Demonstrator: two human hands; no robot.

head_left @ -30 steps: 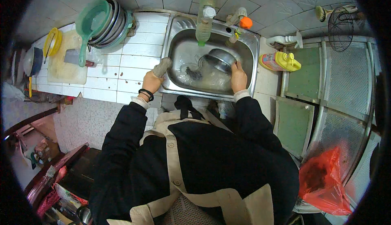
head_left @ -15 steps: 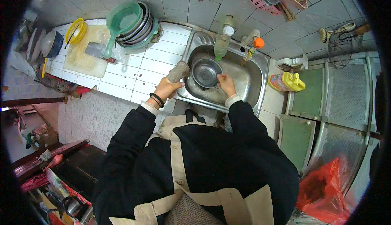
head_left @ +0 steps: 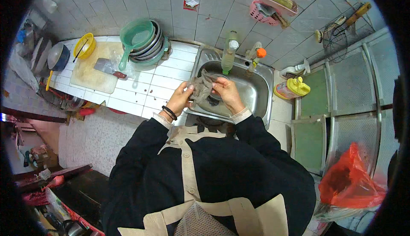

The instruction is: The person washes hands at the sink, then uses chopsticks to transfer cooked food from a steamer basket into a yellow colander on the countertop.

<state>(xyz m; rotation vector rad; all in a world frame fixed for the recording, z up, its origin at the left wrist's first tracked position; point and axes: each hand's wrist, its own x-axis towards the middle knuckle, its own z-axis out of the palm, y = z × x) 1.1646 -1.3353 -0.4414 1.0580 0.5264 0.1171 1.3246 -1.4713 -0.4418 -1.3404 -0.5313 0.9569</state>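
Observation:
A grey-brown cloth (head_left: 202,86) is spread between my two hands, over the left side of the steel sink (head_left: 261,101). My left hand (head_left: 179,99) pinches its left edge. With thumb and fingers, my right hand (head_left: 228,93) grips the right edge. Behind the cloth, a round metal bowl (head_left: 219,79) sits in the sink, mostly hidden by the cloth and my right hand. At the sink's back edge, a clear bottle with a green cap (head_left: 229,56) stands cap down, near the orange-topped tap (head_left: 256,56).
On the white-tiled counter lie a cutting board (head_left: 92,79), a cleaver (head_left: 106,67) and stacked basins (head_left: 158,50) with a green ladle-like scoop (head_left: 136,35). A yellow jug (head_left: 292,88) stands right of the sink. A red plastic bag (head_left: 348,184) is at the lower right.
My right hand has let go of the bowl and taken the cloth's right edge. The cloth, bunched in my left hand before, is now opened out. The view has shifted slightly.

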